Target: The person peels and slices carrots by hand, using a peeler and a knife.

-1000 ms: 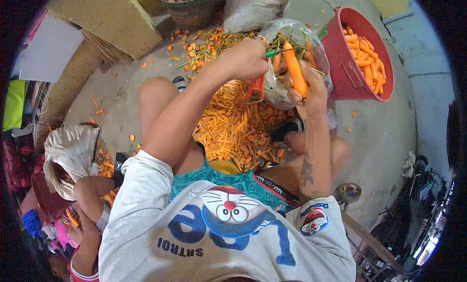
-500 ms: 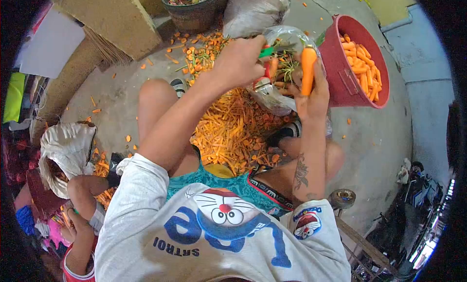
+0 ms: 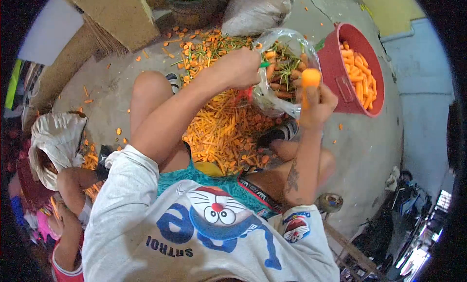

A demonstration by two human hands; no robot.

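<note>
In my left hand (image 3: 243, 68), the fingers are closed around a green-handled cutting tool (image 3: 264, 65); only a bit of the handle shows and its blade cannot be made out. My right hand (image 3: 318, 104) grips a peeled orange carrot (image 3: 311, 80), its blunt end turned up towards me. Behind and between the hands stands an open clear plastic bag (image 3: 267, 99) with unpeeled carrots (image 3: 284, 87) and green stem bits in it. Below my hands, between my legs, lies a heap of orange carrot peelings (image 3: 214, 131).
A red bucket (image 3: 333, 63) of peeled carrots (image 3: 360, 77) stands tilted at the right. Carrot ends and stems (image 3: 194, 53) litter the floor ahead. A dark bin (image 3: 192, 9) and a white sack (image 3: 258, 12) stand behind. Another person's hand (image 3: 61, 216) shows at lower left.
The carrot has tipped so its blunt end faces me, and my right hand has turned with it. My left hand has drawn slightly back, hiding the blade. The view has shifted slightly.
</note>
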